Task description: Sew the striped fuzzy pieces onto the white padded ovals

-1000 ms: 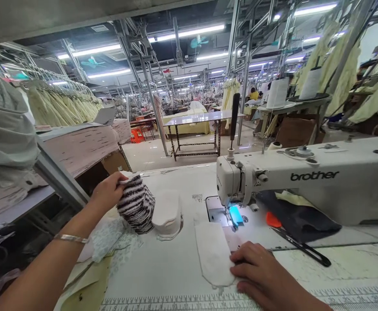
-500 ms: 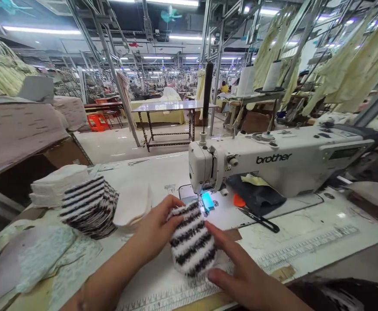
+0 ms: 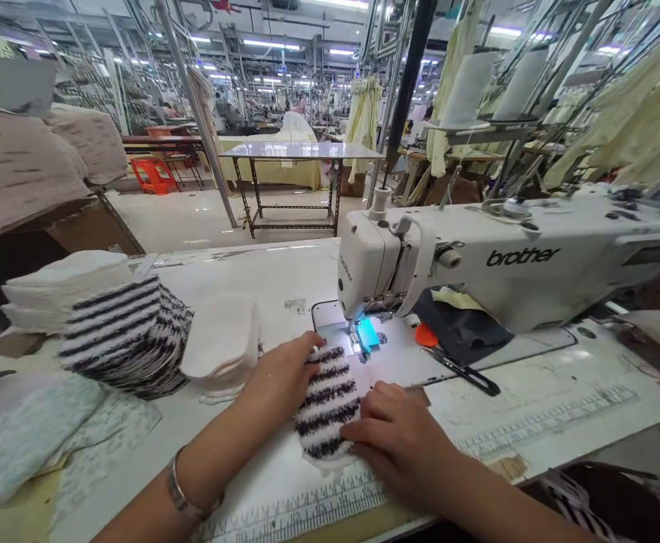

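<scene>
"While I watch from my desk, how do the fingers stand?"

"The left hand (image 3: 283,379) rests on the upper left edge of a striped fuzzy piece (image 3: 328,409), fingertips close together. The right hand (image 3: 400,436) is at its lower right edge, fingers bent and bunched. Whether either pinches or only presses, I can't tell."

"And the piece?"

"Flat, in the lower middle of the frame, its top end near the presser foot (image 3: 354,332). A pale rim shows at its lower end; I can't tell if that's a second layer."

"How far along?"

"Early, I'd judge: it's laid near the needle, with no stitching I can make out. Toward the left, a white stack (image 3: 220,337) and a thick striped stack (image 3: 121,328) suggest plenty left."

"Edges and room?"

"Bare tabletop (image 3: 284,275) shows between the white stack and the sewing machine (image 3: 448,279). A blue block (image 3: 368,334) sits just right of the foot; farther right, a black-handled tool (image 3: 468,375) and dark cloth (image 3: 471,326) crowd the bed. Below the piece, a ruler strip (image 3: 301,513) runs near the front edge, so I'd call that side tight."
</scene>
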`<move>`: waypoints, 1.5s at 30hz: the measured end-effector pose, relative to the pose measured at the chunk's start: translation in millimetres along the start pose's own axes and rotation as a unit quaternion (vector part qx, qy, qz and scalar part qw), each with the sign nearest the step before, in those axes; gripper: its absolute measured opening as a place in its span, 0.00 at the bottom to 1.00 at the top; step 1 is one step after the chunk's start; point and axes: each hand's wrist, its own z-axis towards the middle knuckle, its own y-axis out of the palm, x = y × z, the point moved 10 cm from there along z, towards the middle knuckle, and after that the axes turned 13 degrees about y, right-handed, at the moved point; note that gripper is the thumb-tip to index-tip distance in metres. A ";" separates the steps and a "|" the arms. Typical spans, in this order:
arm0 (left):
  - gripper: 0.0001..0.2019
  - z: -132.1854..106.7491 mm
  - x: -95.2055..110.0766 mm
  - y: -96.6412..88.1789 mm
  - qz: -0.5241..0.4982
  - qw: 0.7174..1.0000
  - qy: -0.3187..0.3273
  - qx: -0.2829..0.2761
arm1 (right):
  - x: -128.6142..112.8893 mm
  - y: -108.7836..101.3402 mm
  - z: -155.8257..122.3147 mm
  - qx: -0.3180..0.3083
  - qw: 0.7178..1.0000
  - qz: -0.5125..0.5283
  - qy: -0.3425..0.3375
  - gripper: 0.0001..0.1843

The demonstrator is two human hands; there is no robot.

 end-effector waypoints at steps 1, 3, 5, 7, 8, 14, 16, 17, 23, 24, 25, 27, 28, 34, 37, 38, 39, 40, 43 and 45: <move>0.12 0.2 -1.1 1.9 0.004 1.000 0.004 0.000 | 1.5 2.5 -0.7 -0.005 1.000 0.001 0.004 0.06; 0.12 0.3 -2.4 4.0 0.010 1.000 0.016 0.002 | 4.1 6.1 -1.6 -0.014 1.000 0.001 0.011 0.07; 0.12 -0.1 -2.7 4.0 0.009 0.999 0.030 0.009 | 4.8 5.7 -2.2 -0.010 1.000 0.001 0.015 0.07; 0.12 -0.7 -2.8 2.9 0.002 0.999 0.039 0.019 | 2.1 2.2 -3.1 0.004 1.000 0.005 0.006 0.07; 0.12 -0.9 -3.0 2.1 -0.001 0.999 0.041 0.024 | -0.5 -0.2 -3.8 0.012 1.000 0.010 -0.004 0.07; 0.11 -1.1 -2.1 0.1 0.002 0.997 0.060 0.040 | -9.3 -1.9 -7.2 0.025 0.999 0.003 -0.035 0.08; 0.12 -0.9 -2.8 0.3 0.008 0.997 0.063 0.044 | -7.4 1.8 -6.7 0.012 1.000 -0.005 -0.028 0.09; 0.13 -0.9 -3.2 0.5 0.014 0.997 0.065 0.046 | -6.7 3.4 -6.6 0.003 1.000 -0.007 -0.026 0.09; 0.13 -1.6 -3.1 0.9 0.036 0.995 0.079 0.057 | 0.5 2.5 -5.0 -0.001 1.000 -0.019 0.001 0.09; 0.13 -1.8 -3.2 0.6 0.035 0.994 0.080 0.060 | 0.2 2.2 -4.9 0.002 1.000 -0.020 0.000 0.09; 0.13 -2.0 -3.6 0.6 0.033 0.994 0.081 0.062 | -0.9 2.0 -4.9 0.007 1.000 -0.021 -0.004 0.10; 0.13 -1.8 -5.3 0.9 0.030 0.994 0.080 0.066 | -3.5 1.7 -5.2 0.023 0.999 -0.027 -0.016 0.11; 0.13 -1.5 -6.5 1.4 0.030 0.994 0.080 0.067 | -4.5 1.6 -5.5 0.031 0.999 -0.032 -0.021 0.11; 0.13 0.8 -9.6 1.6 0.046 0.993 0.083 0.073 | 6.0 -4.0 -6.3 0.020 1.000 -0.022 -0.002 0.12; 0.14 0.8 -7.1 -0.3 0.059 0.992 0.080 0.072 | 14.1 -13.2 -5.9 0.014 1.000 -0.008 0.023 0.08; 0.14 0.8 -6.1 -0.6 0.062 0.992 0.079 0.070 | 14.3 -14.8 -5.7 0.014 1.000 -0.008 0.022 0.09; 0.13 0.8 -5.4 -0.6 0.063 0.993 0.076 0.067 | 12.9 -15.0 -5.7 0.012 1.000 -0.012 0.014 0.09; 0.13 0.8 -4.9 -0.6 0.063 0.993 0.074 0.064 | 10.6 -13.7 -5.7 0.010 1.000 -0.019 0.004 0.10; 0.13 0.3 -4.2 -0.6 0.059 0.994 0.073 0.064 | 3.0 -4.5 -5.5 -0.002 0.998 -0.049 -0.026 0.09; 0.12 -0.4 -4.5 -0.8 0.058 0.993 0.075 0.068 | -0.6 -0.6 -5.0 -0.001 0.997 -0.061 -0.037 0.09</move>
